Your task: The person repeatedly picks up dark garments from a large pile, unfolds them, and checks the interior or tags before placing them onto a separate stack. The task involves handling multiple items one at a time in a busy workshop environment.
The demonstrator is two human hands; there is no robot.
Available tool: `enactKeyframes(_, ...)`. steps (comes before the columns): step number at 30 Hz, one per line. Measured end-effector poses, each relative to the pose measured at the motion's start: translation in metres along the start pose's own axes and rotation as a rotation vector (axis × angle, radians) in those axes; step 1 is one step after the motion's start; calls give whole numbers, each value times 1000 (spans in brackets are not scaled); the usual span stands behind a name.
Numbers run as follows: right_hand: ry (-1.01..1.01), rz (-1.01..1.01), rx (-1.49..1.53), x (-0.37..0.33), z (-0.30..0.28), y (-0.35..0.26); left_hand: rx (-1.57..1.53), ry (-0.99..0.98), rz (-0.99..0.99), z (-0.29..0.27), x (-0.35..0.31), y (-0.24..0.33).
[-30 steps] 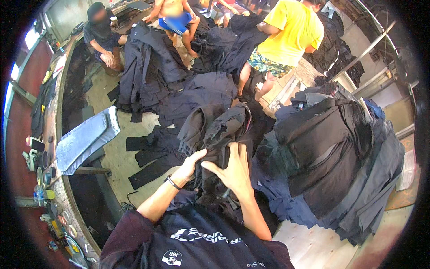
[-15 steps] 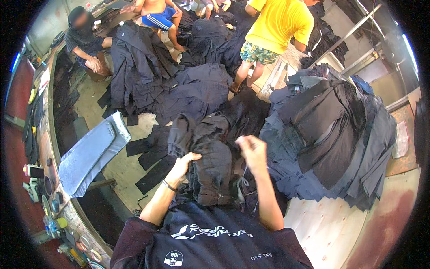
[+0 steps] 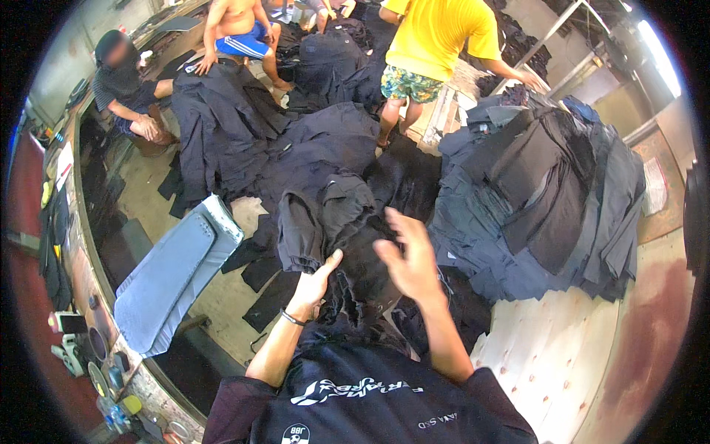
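My left hand (image 3: pixel 316 283) grips a bunched black garment (image 3: pixel 347 211) in front of my chest. The thumb lies on top of the cloth; the other fingers are hidden beneath. One tube-like part of the garment (image 3: pixel 299 233) stands up beside the thumb. My right hand (image 3: pixel 411 260) is raised to the right of the garment, its fingers and thumb spread and holding nothing. More black cloth (image 3: pixel 355 292) hangs between my forearms.
A grey padded board (image 3: pixel 177 277) juts out on the left, near a workbench (image 3: pixel 100 296) with small tools. Dark garments (image 3: pixel 318 140) lie in heaps ahead; a large pile (image 3: pixel 532 200) rises at right. A person in a yellow shirt (image 3: pixel 444 37) stands beyond; other people sit farther back.
My right hand has opened from a pinch and dropped slightly. The garment has shifted, its lower part now less spread. The yellow-shirted person now reaches an arm to the right.
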State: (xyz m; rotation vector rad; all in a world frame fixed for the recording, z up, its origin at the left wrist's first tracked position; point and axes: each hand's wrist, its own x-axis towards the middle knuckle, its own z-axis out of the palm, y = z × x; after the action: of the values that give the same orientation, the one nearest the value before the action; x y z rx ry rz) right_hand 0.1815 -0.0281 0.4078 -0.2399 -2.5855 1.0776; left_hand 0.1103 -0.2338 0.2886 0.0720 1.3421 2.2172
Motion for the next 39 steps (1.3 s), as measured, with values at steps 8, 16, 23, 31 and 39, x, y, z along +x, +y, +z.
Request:
enactKeyframes(8,-198,135,345,36,45,-39,-159,88,-109,-28,-15,37)
enactKeyframes(16,-270,103,137,42,56,-34,-43,61,39,-37,-10,46)
enactKeyframes(23,-233,307,49,67,-3,11,-2,221,-53,-51,-6,55)
enactKeyframes(31,-216,-42,-29,64,-5,-12,30,130,-42,-25,-2,101)
enactKeyframes(39,-194,-92,-234,26,-9,-56,-1,176,79,-31,4,98)
